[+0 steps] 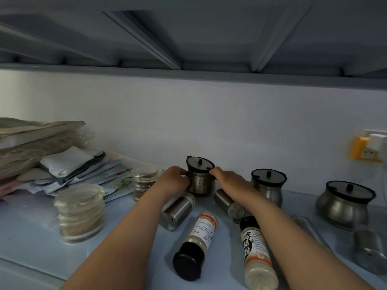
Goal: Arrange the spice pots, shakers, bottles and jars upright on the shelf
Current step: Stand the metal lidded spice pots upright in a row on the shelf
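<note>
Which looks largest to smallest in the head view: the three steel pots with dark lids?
1. Right pot, largest, though it is also nearest the camera.
2. Middle pot.
3. Held pot, between left hand and right hand.
The last two look close; distance makes it unsure.

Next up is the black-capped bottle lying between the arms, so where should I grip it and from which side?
Take the bottle around its labelled middle, coming down from above with fingers across its width. It lies flat, cap towards the camera, with bare shelf on both long sides, so fingers should fit there. The cap end is probably a poorer hold. Both the left hand and right hand are on the pot now.
</note>
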`<state>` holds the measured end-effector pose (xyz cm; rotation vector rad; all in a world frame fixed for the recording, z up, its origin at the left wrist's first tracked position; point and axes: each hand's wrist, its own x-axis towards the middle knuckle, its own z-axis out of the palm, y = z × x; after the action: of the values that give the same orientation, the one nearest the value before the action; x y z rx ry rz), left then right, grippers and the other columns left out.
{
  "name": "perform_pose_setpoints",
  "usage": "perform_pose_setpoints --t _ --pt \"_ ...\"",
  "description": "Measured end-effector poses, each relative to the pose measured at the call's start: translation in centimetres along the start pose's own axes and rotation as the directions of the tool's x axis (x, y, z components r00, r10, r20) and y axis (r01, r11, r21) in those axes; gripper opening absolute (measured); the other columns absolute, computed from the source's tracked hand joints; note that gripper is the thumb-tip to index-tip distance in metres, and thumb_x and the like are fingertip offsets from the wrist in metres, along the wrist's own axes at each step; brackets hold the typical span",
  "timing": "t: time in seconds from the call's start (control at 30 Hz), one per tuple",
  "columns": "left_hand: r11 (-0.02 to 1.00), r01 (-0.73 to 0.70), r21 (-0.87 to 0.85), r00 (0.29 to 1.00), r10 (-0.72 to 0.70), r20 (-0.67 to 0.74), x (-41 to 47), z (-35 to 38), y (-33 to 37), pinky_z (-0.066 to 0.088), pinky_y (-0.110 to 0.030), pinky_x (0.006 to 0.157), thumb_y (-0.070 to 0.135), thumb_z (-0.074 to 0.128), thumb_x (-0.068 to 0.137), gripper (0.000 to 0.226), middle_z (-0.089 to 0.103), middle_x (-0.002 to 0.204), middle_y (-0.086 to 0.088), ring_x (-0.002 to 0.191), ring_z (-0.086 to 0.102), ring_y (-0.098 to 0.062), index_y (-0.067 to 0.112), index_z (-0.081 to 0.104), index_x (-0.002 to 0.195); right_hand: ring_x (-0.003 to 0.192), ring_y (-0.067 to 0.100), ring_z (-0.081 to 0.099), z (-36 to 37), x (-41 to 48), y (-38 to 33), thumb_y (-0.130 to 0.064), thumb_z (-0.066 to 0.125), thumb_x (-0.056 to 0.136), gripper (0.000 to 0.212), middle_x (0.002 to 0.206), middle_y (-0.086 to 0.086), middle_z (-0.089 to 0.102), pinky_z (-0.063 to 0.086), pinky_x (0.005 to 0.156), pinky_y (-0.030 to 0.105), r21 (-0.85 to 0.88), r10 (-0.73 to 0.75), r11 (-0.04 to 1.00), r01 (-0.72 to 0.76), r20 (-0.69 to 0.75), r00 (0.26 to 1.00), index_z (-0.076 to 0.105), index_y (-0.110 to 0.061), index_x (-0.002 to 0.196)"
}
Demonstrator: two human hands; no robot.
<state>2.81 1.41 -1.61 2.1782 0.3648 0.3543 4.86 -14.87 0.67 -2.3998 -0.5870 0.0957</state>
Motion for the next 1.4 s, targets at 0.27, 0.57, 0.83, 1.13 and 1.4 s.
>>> perform_pose_setpoints --t 0.27,0.57,0.83,1.13,1.4 --pt "0.999 -0.035 0.007 0.999 0.035 0.039 -0.4 -0.1 0.2 0.047 -0.032 0.075 0.016 0.045 0.088 0.027 0.064 0.080 -0.003 0.074 0.057 -0.014 0.007 0.069 0.095 0.117 0.028 0.048 0.1 0.1 0.3 -0.048 0.018 0.096 0.061 0.131 0.014 0.053 0.032 0.106 0.046 -0.005 -0.007 1.000 0.007 0.009 1.000 0.049 -0.008 0.129" --pt "0.999 -0.026 0.029 0.997 0.024 0.071 -0.3 0.1 0.4 0.051 -0.037 0.083 0.024 0.048 0.089 0.032 0.070 0.096 -0.018 0.089 0.065 -0.029 0.001 0.069 0.095 0.083 0.028 0.058 -1.6 -1.3 -1.0 -0.031 0.036 0.095 0.043 0.086 0.018 0.063 0.040 0.066 0.032 0.219 -0.121 0.955 0.198 -0.321 0.939 0.058 0.004 0.085" --pt "0.992 -0.040 0.116 0.986 0.058 -0.158 -1.1 -0.4 1.0 0.037 -0.028 0.100 0.035 0.053 0.087 0.048 0.054 0.135 -0.012 0.122 0.053 -0.025 0.010 0.055 0.128 0.114 0.021 0.051 -7.1 -3.0 4.2 -0.035 0.061 0.083 0.037 0.117 0.005 0.058 0.042 0.097 0.036 -0.030 -0.136 0.989 0.145 -0.571 0.809 0.060 -0.019 0.116" --pt "0.878 -0.320 0.356 0.933 0.358 -0.043 -5.5 3.9 11.4 0.034 -0.019 0.086 0.026 0.036 0.094 0.036 0.054 0.136 0.003 0.122 0.050 -0.019 0.024 0.059 0.122 0.128 0.028 0.035 -7.1 -3.7 9.1 -0.055 0.068 0.073 0.072 0.134 0.008 0.042 0.034 0.102 0.036 -0.126 0.034 0.987 -0.098 -0.435 0.900 0.039 -0.031 0.134" --pt "0.944 -0.229 0.239 0.973 0.213 0.088 -6.7 9.7 13.8 0.034 -0.026 0.080 0.030 0.033 0.098 0.032 0.059 0.109 -0.004 0.097 0.050 -0.021 0.013 0.052 0.118 0.115 0.029 0.054 -7.0 -3.8 9.6 -0.049 0.061 0.080 0.050 0.123 0.005 0.062 0.044 0.097 0.038 -0.155 0.061 0.980 -0.127 -0.371 0.927 0.051 -0.022 0.122"
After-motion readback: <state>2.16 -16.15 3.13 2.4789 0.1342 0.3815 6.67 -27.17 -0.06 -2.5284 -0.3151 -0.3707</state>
